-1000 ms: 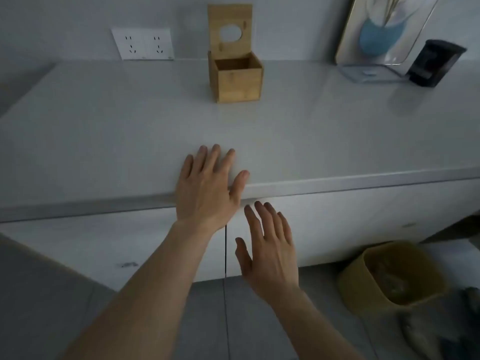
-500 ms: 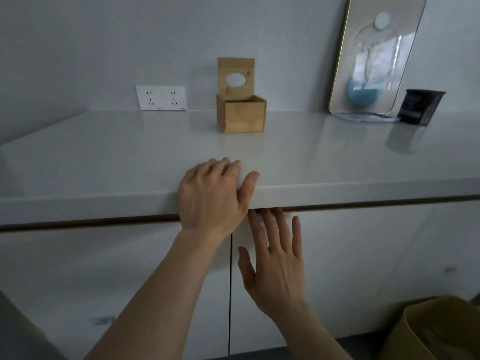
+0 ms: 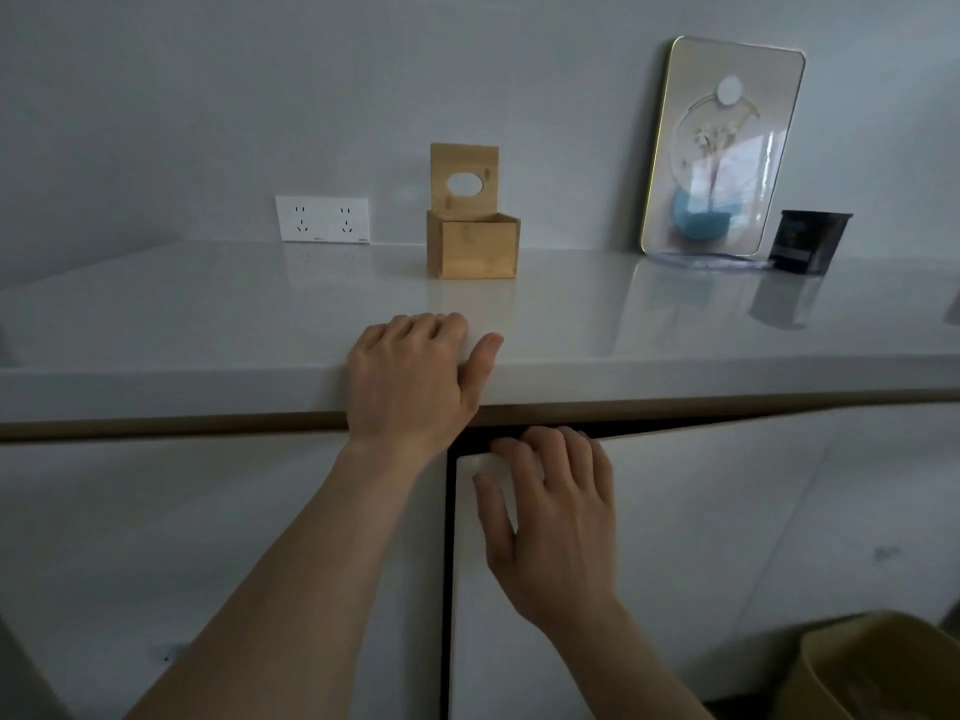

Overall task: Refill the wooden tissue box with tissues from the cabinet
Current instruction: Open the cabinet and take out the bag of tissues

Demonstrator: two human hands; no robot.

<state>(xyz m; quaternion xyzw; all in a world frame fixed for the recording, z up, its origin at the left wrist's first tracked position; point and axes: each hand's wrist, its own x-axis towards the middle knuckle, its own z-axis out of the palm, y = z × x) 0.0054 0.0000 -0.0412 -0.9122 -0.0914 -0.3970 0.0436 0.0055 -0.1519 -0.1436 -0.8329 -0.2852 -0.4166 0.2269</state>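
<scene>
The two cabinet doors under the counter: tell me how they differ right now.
The right cabinet door is pulled ajar, with a dark gap along its top and inner edge; the left cabinet door sits flush and shut. The right hand hooks its fingers over the right door's top edge; the left hand touches no door and rests on the counter. Both doors are plain white and handleless.

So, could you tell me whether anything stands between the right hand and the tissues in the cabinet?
Yes: the right cabinet door is only cracked open at its top edge, where the right hand hooks it. No tissues are visible behind it.
</scene>
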